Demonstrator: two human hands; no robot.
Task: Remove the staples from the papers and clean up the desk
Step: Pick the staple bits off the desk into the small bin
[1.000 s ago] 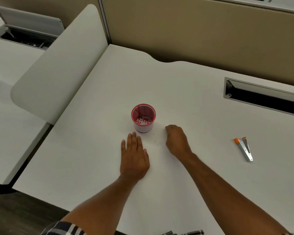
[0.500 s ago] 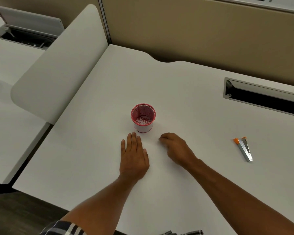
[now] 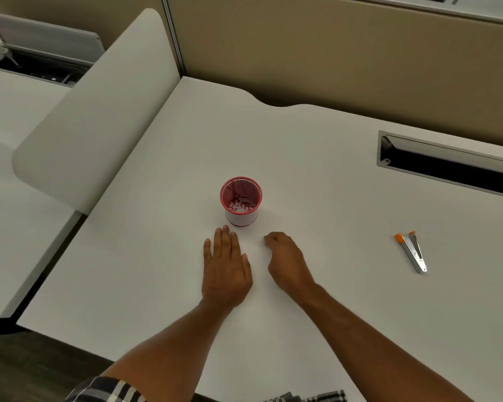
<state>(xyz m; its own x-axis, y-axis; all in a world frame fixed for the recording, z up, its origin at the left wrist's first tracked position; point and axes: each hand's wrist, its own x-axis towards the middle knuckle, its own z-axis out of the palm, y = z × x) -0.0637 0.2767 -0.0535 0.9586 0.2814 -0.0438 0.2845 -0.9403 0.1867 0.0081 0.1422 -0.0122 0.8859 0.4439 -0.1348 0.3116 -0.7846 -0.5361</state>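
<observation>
A red mesh cup (image 3: pixel 241 201) with small white bits in its bottom stands upright in the middle of the white desk (image 3: pixel 317 175). My left hand (image 3: pixel 225 271) lies flat, palm down, just in front of the cup, fingers together and holding nothing. My right hand (image 3: pixel 286 264) rests beside it to the right, fingers curled under against the desk; whether anything is pinched in them is hidden. A metal staple remover with orange tips (image 3: pixel 411 250) lies far to the right. No papers are in view.
A cable slot (image 3: pixel 447 165) is cut into the desk at the back right. A white divider panel (image 3: pixel 93 111) rises along the left edge, with a neighbouring desk (image 3: pixel 9 198) beyond it. A beige partition wall (image 3: pixel 331 53) backs the desk.
My right hand has slid left and toward me across the desk, ending close beside my left hand. The left hand, the cup and the staple remover have stayed put.
</observation>
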